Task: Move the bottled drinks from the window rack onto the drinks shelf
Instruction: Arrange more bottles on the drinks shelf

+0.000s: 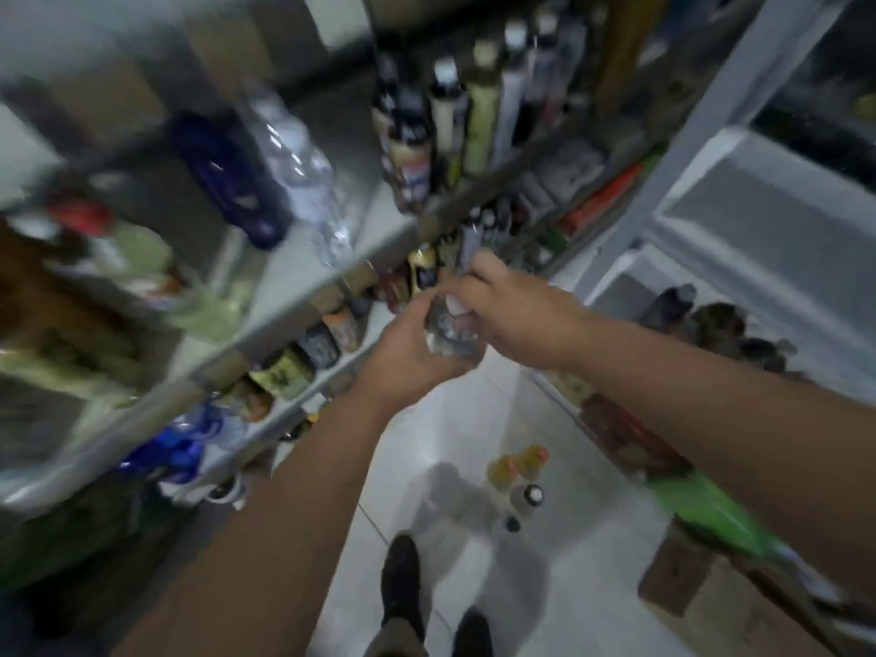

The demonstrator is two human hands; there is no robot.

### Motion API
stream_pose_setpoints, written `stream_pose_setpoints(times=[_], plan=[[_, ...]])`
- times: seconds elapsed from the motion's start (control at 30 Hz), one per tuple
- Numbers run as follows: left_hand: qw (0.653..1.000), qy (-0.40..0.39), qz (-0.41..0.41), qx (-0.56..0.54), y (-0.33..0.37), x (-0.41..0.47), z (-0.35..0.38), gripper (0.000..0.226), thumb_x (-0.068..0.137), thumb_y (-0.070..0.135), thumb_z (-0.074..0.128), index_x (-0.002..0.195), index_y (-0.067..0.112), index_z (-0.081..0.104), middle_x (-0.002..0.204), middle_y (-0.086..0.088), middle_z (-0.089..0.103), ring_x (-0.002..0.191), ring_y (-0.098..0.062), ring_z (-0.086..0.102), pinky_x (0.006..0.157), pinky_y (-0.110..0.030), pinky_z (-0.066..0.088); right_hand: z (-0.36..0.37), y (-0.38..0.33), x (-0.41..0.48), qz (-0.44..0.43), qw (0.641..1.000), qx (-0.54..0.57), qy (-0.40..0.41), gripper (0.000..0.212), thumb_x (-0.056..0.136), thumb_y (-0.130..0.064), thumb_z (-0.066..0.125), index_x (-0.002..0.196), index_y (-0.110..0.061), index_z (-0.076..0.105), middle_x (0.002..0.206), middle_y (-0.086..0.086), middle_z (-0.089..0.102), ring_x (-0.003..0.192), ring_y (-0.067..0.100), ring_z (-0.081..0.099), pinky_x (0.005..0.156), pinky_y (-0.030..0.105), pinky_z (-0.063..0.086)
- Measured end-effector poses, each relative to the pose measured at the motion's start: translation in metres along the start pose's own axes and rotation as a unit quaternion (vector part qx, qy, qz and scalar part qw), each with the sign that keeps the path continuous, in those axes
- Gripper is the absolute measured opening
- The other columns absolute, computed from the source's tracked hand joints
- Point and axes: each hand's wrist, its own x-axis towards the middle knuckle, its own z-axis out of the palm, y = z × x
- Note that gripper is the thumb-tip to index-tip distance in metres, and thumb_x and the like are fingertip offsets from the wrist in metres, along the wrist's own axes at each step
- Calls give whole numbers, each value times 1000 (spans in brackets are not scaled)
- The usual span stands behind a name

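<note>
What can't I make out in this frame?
Head view only:
1. The cap and label of the clear bottle are hidden by the left hand and right hand holding it.
2. The labels of the shelf bottles are smeared by motion blur.
3. The floor bottles are too small and blurred to identify.

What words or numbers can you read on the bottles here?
None can be read: the whole picture is motion-blurred.
Labels on the shelf bottles: coloured patches only, too blurred.
Clear bottle held in the left hand and right hand: no legible print.
Floor bottles: too small.
</note>
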Motion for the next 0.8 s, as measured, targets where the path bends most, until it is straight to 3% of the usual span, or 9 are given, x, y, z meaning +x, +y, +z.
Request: stream_pose_setpoints(times=[0.07,0.13,0.2,0.27,0.33,0.43,0.57,0.7,0.8], plan=[[996,75,43,28,57,-22,-33,77,63,40,84,129,39,44,113,23,61,99,12,58,75,-3,44,-61,-38,14,-27,999,6,41,42,95,-14,62,135,-6,53,120,19,49,87,37,58,66,29,33],[987,135,80,-18,106,-49,-68,72,65,28,82,128,31,48,112,8,66,94,-3,66,72,-17,52,-115,-77,25,-32,993,62,97,48,93,-24,62,139,-14,49,128,13,50,103,28,58,83,30,42],[973,187,117,-64,151,-80,-107,68,64,22,81,124,34,51,111,8,67,90,-2,68,69,-17,54,-161,-112,32,-38,968,143,201,58,87,-38,65,139,-20,49,119,-1,55,95,6,57,83,23,42],[960,220,146,-94,187,-105,-143,61,66,23,80,121,33,56,112,7,70,100,-5,68,82,-22,54,-186,-137,36,-35,932,233,277,70,78,-52,68,140,-27,45,111,-13,52,91,-4,53,81,19,43],[948,231,170,-137,214,-123,-177,53,71,17,75,122,16,58,109,0,73,102,-11,69,83,-23,54,-193,-159,40,-16,914,300,271,83,71,-61,71,143,-39,36,124,-12,50,107,2,54,90,30,50],[937,252,193,-145,242,-137,-226,32,84,2,67,114,10,59,96,4,74,89,-6,69,73,-18,53,-189,-187,61,-33,907,379,178,95,61,-62,80,142,-47,32,138,-11,53,124,8,55,103,45,49],[931,265,216,-127,251,-135,-273,31,87,3,66,117,6,60,96,1,74,88,-9,71,72,-18,53,-182,-222,108,-47,893,406,188,94,59,-60,86,138,-35,41,127,-15,64,117,2,61,100,43,52],[940,217,221,-140,239,-118,-296,35,78,16,71,112,19,65,104,0,75,97,-15,71,80,-25,55,-167,-228,143,-27,869,431,242,78,58,-55,88,126,-43,50,117,-14,69,110,6,66,92,45,56],[952,195,201,-125,221,-101,-305,44,77,28,76,118,30,61,114,6,71,107,-11,67,91,-32,55,-154,-219,162,-6,850,449,276,65,61,-43,90,117,-42,58,110,-14,72,103,5,69,89,44,58]])
